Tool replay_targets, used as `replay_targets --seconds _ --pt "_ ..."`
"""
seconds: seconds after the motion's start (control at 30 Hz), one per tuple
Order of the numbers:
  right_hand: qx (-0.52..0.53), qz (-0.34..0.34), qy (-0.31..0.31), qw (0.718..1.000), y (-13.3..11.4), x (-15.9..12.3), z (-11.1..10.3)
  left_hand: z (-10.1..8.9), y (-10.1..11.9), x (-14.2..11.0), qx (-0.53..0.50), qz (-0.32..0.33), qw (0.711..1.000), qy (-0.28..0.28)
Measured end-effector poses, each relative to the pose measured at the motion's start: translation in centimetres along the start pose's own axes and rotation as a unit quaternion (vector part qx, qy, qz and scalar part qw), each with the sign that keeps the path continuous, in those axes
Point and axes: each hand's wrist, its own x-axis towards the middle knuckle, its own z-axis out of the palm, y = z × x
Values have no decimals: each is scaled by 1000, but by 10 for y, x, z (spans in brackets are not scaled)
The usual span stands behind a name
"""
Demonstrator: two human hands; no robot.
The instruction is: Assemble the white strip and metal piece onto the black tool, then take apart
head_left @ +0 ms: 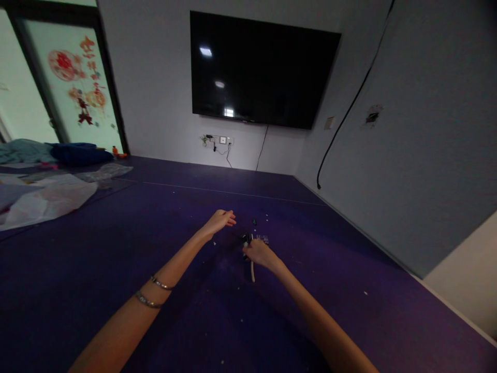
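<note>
My right hand (258,252) is closed round a small black-and-white object (246,240), too small and too covered by the fingers to name. A pale cord-like strip (252,272) extends below that hand. Just beyond the knuckles lies a small clear piece (263,238), and farther off a small dark piece (254,221) rests on the purple floor covering (174,300). To the left, my left hand (221,221) is held out with its fingers extended and nothing in them. Two bracelets (149,299) circle the left forearm.
White scraps (215,243) are scattered on the floor. At the left lie a plastic sheet (50,199) and a blue cloth heap (79,153). A television (264,70) hangs on the far wall above sockets (222,140). A black cable (345,115) dangles along the right wall.
</note>
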Motion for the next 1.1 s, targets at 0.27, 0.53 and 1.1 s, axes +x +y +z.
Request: replay_targets --seconds 0.27,0.53,1.1 --pt "0 -43 -44 998 4 -1 5 0 -6 1 5 7 1000 -21" --pt "-6 -59 -5 998 6 2 7 1 -5 -2 5 10 1000 -29" --pt "-84 113 193 971 122 28 -10 22 -49 24 147 159 976 32"
